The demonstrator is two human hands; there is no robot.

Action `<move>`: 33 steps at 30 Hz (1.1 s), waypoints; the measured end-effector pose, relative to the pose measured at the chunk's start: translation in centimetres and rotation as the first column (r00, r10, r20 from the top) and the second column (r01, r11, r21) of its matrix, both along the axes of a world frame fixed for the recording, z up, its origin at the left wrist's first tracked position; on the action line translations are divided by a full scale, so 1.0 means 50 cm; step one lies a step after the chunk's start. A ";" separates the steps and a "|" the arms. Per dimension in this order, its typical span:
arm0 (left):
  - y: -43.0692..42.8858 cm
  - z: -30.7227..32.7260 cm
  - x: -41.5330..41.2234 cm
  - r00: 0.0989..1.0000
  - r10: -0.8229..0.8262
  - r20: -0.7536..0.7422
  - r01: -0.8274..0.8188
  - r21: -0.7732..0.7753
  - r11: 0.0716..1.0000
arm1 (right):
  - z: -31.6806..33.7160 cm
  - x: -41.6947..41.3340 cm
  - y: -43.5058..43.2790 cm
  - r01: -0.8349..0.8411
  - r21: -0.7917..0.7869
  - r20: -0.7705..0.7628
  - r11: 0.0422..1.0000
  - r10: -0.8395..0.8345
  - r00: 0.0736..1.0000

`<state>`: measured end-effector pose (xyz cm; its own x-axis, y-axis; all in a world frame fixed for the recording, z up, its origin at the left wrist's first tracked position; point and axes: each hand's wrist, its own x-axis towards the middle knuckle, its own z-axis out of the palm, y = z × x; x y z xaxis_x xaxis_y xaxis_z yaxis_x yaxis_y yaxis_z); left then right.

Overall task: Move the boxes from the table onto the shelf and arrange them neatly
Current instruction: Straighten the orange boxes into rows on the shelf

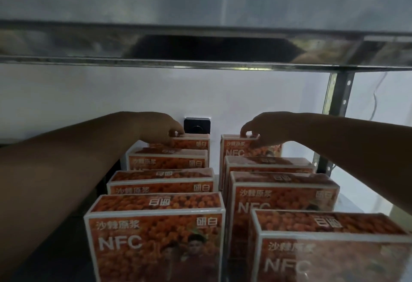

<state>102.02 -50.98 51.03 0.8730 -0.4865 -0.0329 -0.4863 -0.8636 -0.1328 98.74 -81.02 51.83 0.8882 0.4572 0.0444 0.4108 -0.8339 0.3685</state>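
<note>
Farthest back, left hand (163,125) fingers pinch the left rear box (192,144), right hand (265,128) fingers the right rear box (234,148), both half-hidden.

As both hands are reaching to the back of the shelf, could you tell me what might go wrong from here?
1. The right hand pinches the rear right box only by its top edge; it could slip or tip forward.
2. The left hand could push the rear left box into the wall socket.
3. The right forearm may nudge the right row askew.
</note>
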 end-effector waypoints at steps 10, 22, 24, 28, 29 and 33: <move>-0.006 -0.009 0.000 0.999 0.042 0.034 -0.042 -0.001 0.999 | -0.010 0.042 -0.010 0.010 0.018 -0.063 1.000 -0.009 0.998; 0.006 -0.009 0.005 0.999 0.026 0.028 -0.026 0.002 1.000 | -0.010 0.030 -0.014 0.012 0.104 -0.086 0.994 -0.003 0.996; 0.005 -0.008 0.003 1.000 0.029 0.012 -0.029 0.008 1.000 | -0.010 0.025 -0.013 0.021 0.140 -0.099 0.990 -0.007 0.995; 0.007 -0.006 -0.002 0.999 0.046 0.004 -0.046 0.016 0.999 | -0.012 0.023 -0.011 0.024 0.223 -0.133 0.974 0.006 0.991; 0.011 -0.005 -0.003 0.999 0.050 0.008 -0.050 0.008 0.999 | -0.011 0.017 -0.011 0.030 0.235 -0.138 0.972 0.003 0.990; 0.030 0.006 -0.014 0.995 0.040 0.086 -0.034 -0.069 0.997 | -0.004 -0.004 -0.016 0.037 0.281 -0.208 0.959 0.023 0.978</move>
<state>101.32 -49.46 51.33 0.8886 -0.4524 0.0759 -0.4430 -0.8892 -0.1144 98.54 -81.80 51.61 0.8946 0.4466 -0.0151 0.4468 -0.8942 0.0256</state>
